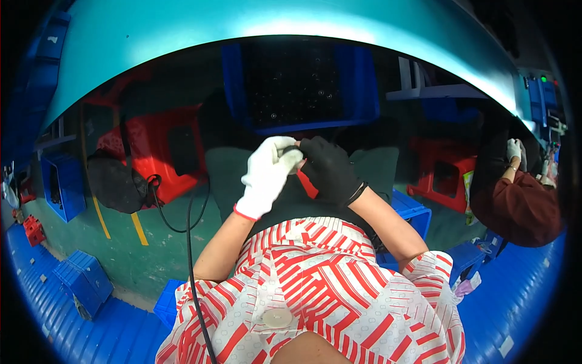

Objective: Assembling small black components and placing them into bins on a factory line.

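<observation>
My left hand (265,177), in a white knit glove with a red cuff edge, is closed with thumb and fingers pinched together. My right hand (330,168), in a black glove, is closed against it, and their fingertips meet above my lap. Between them shows a small dark round-edged piece (293,159), mostly covered by the gloves; its kind is not clear. Just beyond the hands is a blue crate (303,127) containing many small dark pieces, some with shiny rings.
A teal tabletop (254,24) arches across beyond the crate. Left are a red stool (159,145), a black bag (115,182) and a black cable (190,242). Right are another red stool (445,170) and a co-worker (524,206) with a white glove. Blue bins (63,185) stand around.
</observation>
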Available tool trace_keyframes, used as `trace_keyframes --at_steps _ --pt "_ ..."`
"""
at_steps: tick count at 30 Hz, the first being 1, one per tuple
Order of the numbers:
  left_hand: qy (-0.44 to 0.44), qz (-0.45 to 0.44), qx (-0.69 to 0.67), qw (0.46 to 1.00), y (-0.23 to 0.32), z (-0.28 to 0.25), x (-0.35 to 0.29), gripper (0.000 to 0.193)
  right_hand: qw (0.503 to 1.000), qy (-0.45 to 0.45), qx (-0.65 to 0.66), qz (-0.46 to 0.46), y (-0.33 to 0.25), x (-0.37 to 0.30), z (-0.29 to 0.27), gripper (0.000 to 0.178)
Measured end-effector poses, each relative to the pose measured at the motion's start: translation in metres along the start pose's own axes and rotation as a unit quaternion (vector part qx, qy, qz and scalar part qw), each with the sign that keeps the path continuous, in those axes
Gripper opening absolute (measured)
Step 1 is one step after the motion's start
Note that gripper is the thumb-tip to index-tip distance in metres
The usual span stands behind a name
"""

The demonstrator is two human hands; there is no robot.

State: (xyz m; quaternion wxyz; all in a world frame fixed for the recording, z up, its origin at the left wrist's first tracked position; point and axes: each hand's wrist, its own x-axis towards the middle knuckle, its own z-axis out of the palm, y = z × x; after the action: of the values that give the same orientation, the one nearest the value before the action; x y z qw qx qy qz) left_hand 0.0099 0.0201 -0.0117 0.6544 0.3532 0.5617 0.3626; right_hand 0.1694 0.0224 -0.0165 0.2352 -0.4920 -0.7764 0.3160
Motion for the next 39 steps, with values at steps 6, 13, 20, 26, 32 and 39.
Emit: trace_keyframes --at_steps 6,13,20,26,32,39 --pt "-0.066 -0.074 -0.234 0.967 0.006 -0.004 0.006 0.027 0.954 0.042 0.261 0.14 0.012 0.003 0.003 0.027" --pt "-0.044 -0.026 -0.125 0.991 0.008 -0.006 0.004 0.028 0.973 0.043 0.22 0.055 0.013 0.01 -0.009 0.031" --pt "-0.02 -0.049 -0.171 0.984 0.0 -0.001 -0.001 0.033 0.995 0.009 0.096 0.013 0.001 0.004 -0.004 0.042" --pt "-0.02 -0.056 -0.053 0.997 0.009 -0.001 0.0 0.033 0.998 0.031 0.047 -0.024 0.008 0.0 0.002 0.038" --pt "-0.093 -0.056 -0.021 0.994 0.014 -0.015 0.006 0.04 0.991 0.003 0.136 0.019 -0.003 0.001 -0.009 0.039" --pt "-0.071 -0.018 -0.107 0.992 0.011 -0.009 0.001 0.045 0.983 -0.055 0.163 0.068 0.01 0.002 -0.013 0.047"
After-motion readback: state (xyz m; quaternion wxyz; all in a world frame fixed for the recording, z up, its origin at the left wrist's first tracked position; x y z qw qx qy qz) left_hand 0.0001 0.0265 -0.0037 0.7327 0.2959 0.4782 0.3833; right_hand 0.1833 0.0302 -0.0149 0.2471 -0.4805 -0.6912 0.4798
